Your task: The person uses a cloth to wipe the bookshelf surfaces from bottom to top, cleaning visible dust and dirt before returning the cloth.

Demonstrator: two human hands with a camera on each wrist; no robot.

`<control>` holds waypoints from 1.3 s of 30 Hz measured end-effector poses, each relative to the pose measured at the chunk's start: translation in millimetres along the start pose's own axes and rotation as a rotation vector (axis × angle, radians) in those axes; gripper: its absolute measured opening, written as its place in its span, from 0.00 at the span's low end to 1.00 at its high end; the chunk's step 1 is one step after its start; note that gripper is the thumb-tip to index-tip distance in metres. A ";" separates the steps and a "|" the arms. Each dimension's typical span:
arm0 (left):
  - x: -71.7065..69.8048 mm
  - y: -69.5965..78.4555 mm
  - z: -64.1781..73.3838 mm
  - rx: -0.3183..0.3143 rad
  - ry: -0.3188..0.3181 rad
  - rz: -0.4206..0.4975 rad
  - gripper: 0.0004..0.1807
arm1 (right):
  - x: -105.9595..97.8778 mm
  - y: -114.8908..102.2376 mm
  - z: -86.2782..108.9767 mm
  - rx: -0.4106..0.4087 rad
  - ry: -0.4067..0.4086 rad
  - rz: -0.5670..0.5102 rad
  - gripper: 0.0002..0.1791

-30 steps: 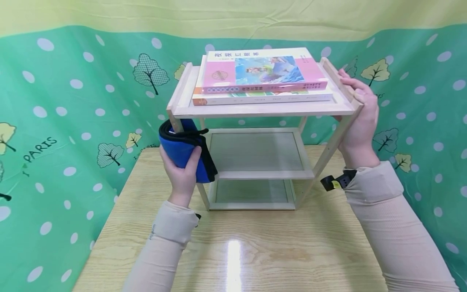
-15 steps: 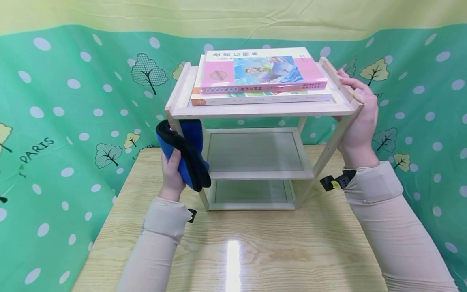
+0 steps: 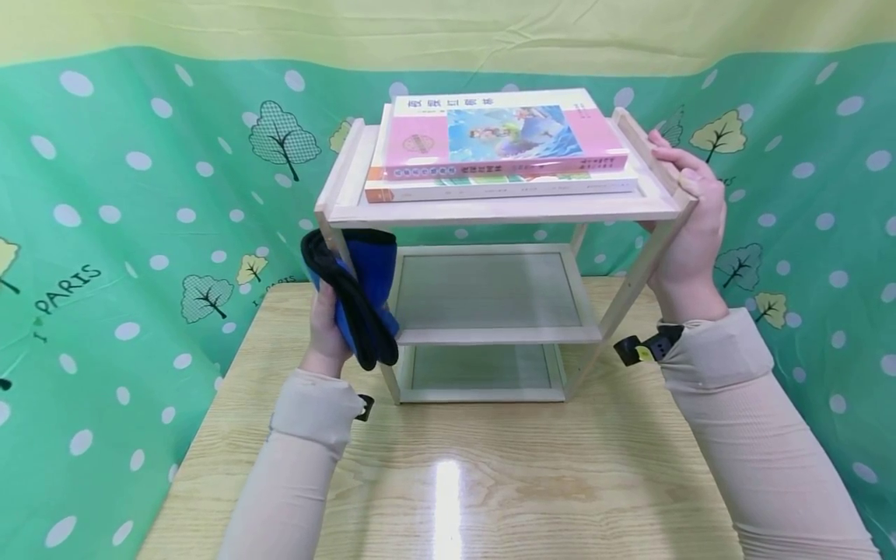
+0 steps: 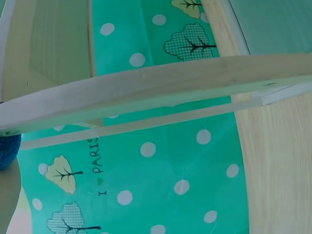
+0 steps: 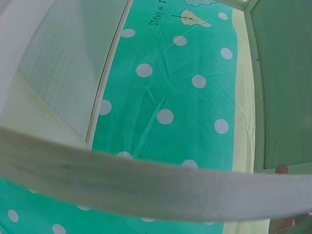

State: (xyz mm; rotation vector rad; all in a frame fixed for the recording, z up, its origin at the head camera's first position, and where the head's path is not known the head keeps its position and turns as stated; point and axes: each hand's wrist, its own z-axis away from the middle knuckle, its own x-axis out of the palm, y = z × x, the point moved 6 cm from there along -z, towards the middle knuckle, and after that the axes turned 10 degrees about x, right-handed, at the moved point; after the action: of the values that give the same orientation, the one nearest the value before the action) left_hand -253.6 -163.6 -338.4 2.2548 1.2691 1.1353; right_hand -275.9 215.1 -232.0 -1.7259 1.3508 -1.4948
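Note:
A pale wooden shelf rack with three tiers stands on the table. My left hand holds a folded blue cloth with black edging around the rack's left front leg, just below the top tier. The cloth hides most of those fingers. In the left wrist view only a bit of blue cloth shows at the left edge, beside the leg. My right hand grips the right side rail of the top tier, its fingers over the outer edge. One fingertip appears in the right wrist view.
Two books lie stacked on the top tier, a pink-covered one uppermost. Under the rack is a light wood-grain table. A green curtain with dots and trees hangs close behind and at both sides.
My left hand has turned and shifted slightly left, bringing the cloth further around the leg, with more blue showing on its inner side. The right hand stays on the rail.

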 end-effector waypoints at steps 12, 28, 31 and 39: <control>4.4 -1.8 2.4 0.198 0.050 -0.276 0.43 | -1.1 -1.5 -1.9 0.004 0.001 -0.018 0.23; 14.2 2.7 22.1 0.448 0.299 -0.759 0.32 | -1.3 -1.4 -3.0 0.007 -0.005 0.020 0.23; 16.2 5.0 22.6 0.462 0.315 -0.800 0.32 | -0.4 -2.0 -2.7 0.000 -0.007 0.031 0.23; 18.9 12.4 23.0 0.441 0.323 -0.858 0.31 | -0.1 -0.6 0.3 0.021 -0.002 0.043 0.23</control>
State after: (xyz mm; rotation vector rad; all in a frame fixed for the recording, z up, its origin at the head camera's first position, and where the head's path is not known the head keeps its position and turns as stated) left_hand -223.3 -152.5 -336.4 1.4421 2.4714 0.9354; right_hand -275.4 215.3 -231.7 -1.6747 1.3577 -1.4777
